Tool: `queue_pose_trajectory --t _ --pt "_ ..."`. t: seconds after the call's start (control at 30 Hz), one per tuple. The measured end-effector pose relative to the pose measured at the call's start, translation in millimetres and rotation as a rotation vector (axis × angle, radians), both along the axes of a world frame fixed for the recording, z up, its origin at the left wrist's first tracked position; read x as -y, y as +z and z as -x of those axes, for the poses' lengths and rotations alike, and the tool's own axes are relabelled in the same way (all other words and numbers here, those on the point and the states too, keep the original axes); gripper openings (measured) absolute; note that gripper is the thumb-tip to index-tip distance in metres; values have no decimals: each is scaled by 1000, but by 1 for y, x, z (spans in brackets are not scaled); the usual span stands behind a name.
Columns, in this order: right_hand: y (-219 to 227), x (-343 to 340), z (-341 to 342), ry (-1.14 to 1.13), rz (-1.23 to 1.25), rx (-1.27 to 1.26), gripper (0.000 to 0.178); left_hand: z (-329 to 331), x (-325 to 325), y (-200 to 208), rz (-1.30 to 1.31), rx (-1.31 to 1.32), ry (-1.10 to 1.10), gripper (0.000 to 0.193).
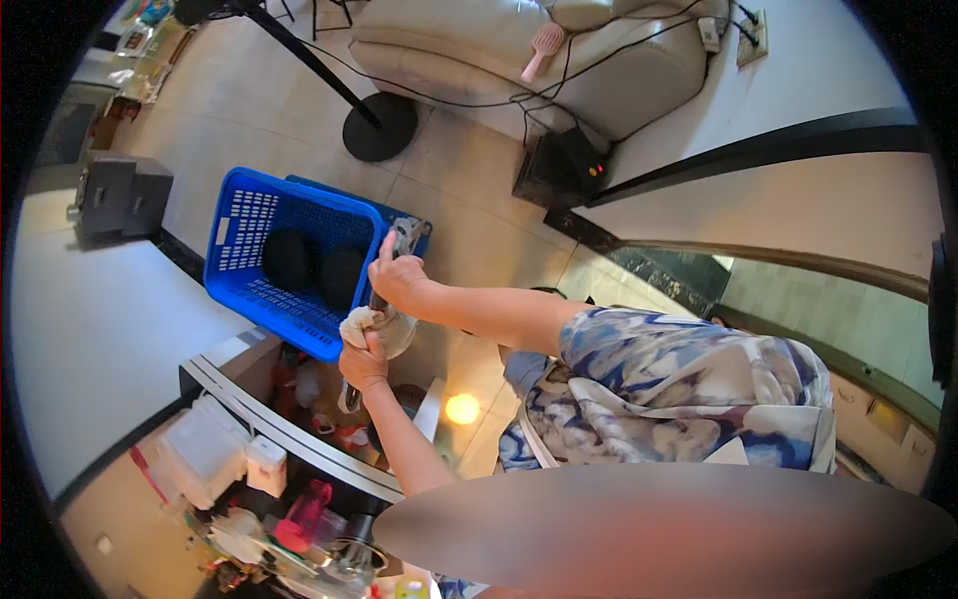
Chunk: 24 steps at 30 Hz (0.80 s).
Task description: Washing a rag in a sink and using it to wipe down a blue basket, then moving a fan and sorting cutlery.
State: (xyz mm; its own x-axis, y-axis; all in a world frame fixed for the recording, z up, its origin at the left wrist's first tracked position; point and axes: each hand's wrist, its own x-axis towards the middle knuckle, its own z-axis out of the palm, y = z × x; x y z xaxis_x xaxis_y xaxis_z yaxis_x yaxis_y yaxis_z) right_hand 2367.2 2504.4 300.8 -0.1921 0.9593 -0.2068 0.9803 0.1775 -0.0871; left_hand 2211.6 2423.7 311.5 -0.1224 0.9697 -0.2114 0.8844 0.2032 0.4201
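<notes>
My left hand (363,364) is closed around a crumpled cream cloth (359,325), pressed against a dark grey and silver bar. Part of that bar (349,400) shows below the hand. Farther along it, my right hand (401,284) grips the bar, one finger stretched toward a blue plastic basket. Beyond that finger is a silvery end piece (404,236). The blue basket (232,284) has slotted walls and stands on the floor just left of my hands. Two dark round things (287,260) show inside it; their kind is unclear. My palms and most of the bar are hidden.
A black stand with a round base (380,127) rises behind the basket. Cables trail from a cream sofa (439,50) holding a pink hairbrush (544,45) to a black box (561,172). At the near left, a cluttered white-edged shelf (289,424) carries containers and a pink jug (303,516).
</notes>
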Motion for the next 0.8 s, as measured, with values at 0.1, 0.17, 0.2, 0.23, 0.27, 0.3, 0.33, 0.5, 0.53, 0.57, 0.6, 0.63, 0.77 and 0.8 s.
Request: queue_pose_trajectory --t 0.1,0.17,0.2,0.23,0.27,0.3,0.33,0.5,0.53,0.57,0.6,0.63,0.77,0.8 --pt "-20 -24 44 49 -108 26 31 39 -27 -11 -26 9 10 44" --pt "-18 -39 84 39 -122 42 32 80 -42 -25 -13 -10 18 44" --pt "-17 -48 102 38 -137 60 33 98 -50 -31 -2 -27 34 45" --pt "-19 -56 113 30 -137 66 33 106 -59 -34 -2 -21 26 45" --pt "-21 -64 123 37 -143 114 33 114 -68 -36 -2 -28 43 45" --pt "-22 -73 131 44 -149 161 34 119 -76 -37 -1 -38 61 46" --pt "-21 -81 145 49 -147 148 34 130 -83 -34 1 -49 67 46" --pt "-40 -143 157 13 -181 116 24 141 -145 -27 143 -119 143 63" --pt "-47 -145 156 15 -124 26 18 138 -146 -25 101 -155 144 65" --pt "-53 -148 152 26 93 11 15 140 -147 -29 188 -174 120 65" --pt "-51 -151 152 -34 -58 26 16 141 -150 -33 188 -128 90 65" --pt "-47 -152 139 -51 -13 11 20 134 -156 -30 145 -44 70 62" --pt "-19 -181 163 -94 -11 2 19 158 -191 9 69 111 68 51" --pt "-23 -174 192 -146 31 -33 22 190 -193 0 74 116 9 53"
